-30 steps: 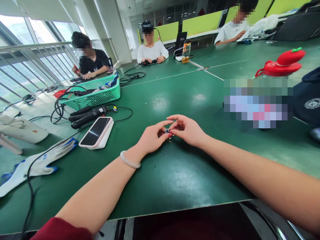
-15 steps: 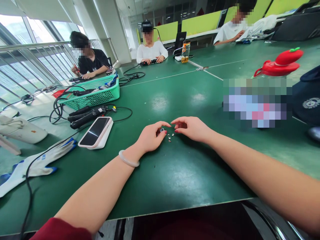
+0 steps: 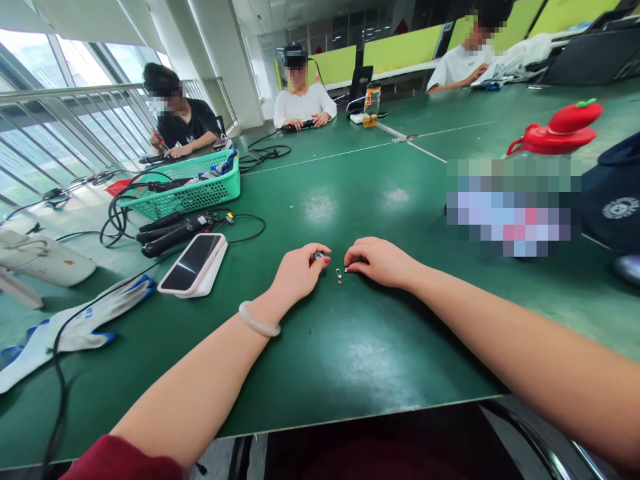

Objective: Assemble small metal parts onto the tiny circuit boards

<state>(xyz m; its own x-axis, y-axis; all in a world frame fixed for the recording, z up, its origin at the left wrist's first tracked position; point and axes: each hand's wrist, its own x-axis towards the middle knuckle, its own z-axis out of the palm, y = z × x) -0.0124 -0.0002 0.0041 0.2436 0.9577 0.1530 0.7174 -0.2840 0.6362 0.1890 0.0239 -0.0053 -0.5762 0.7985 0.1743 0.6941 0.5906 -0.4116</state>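
My left hand (image 3: 299, 270) is closed over the green table (image 3: 360, 357), a white bangle at its wrist. Between its thumb and fingers is a small dark and silver part (image 3: 319, 255), too small to name and partly covered. To the right, my right hand (image 3: 381, 260) rests low, thumb and forefinger pinched around a tiny whitish piece (image 3: 346, 270) at the table surface. In the gap between both hands lies a small white frame-shaped piece (image 3: 339, 273), with a tiny brownish bit (image 3: 341, 282) just below it.
Left of my hands are a phone (image 3: 193, 265), a white-and-blue glove (image 3: 95, 317), black corded tools (image 3: 175, 233) and a green basket (image 3: 190, 190). A red-lidded bottle (image 3: 560, 137) and a dark bag (image 3: 615, 187) stand right. Three people sit around the far sides.
My right hand has come down and its fingertips have closed on the tiny whitish piece. My left hand has shifted slightly left with the small part still in it.
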